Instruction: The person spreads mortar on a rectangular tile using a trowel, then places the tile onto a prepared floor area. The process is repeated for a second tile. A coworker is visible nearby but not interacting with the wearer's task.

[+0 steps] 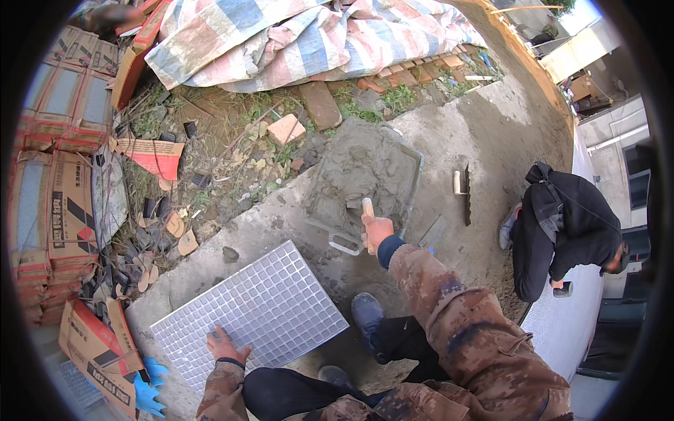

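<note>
My left hand (226, 345) lies with fingers spread on a light grey tile (274, 295) with a raised square grid, at the lower left. My right hand (378, 233) grips the pale wooden handle of a trowel (366, 212), whose blade is sunk in wet grey mortar. The mortar (351, 154) is heaped in a grey tub (414, 181) at the middle of the view, above the tile. A notched trowel (466, 203) with a pale handle lies on the concrete right of the tub, and a small flat board (433, 233) lies below it.
Stacked tile boxes (53, 210) and torn cardboard (98, 354) line the left. A striped tarp (295, 38) covers bricks beyond a weedy debris strip (210, 175). At the right, a co-worker (554, 224) in black crouches beside pale flooring (558, 330), holding a mallet.
</note>
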### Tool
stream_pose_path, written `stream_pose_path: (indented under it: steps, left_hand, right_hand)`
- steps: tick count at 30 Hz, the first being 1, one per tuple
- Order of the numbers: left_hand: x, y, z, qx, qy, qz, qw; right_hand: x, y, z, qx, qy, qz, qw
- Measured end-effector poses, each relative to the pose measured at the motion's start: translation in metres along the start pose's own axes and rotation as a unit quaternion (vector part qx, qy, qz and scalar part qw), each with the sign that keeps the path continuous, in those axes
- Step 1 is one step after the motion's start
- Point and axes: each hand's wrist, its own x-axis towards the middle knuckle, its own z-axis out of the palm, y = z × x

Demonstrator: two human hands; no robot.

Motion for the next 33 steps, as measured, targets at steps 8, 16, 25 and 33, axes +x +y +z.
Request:
stream_pose_path:
  steps: [8,16,25,33]
  left_hand:
    - [0.005,-0.001,0.005,0.026,-0.012,-0.028,0.999]
    - [0.003,0.000,0.002,0.015,-0.009,-0.017,1.000]
    - [0.001,-0.001,0.002,0.000,0.000,-0.005,1.000]
    - [-0.001,-0.003,0.004,-0.007,0.014,-0.003,1.000]
  right_hand:
    - [0.031,-0.024,0.009,-0.021,-0.003,-0.023,1.000]
    - [0.005,-0.009,-0.007,0.026,-0.023,-0.050,0.998]
    - [-0.019,-0.009,-0.019,0.029,-0.033,-0.081,0.996]
    - [-0.039,-0.041,-0.035,-0.040,-0.050,-0.145,0.987]
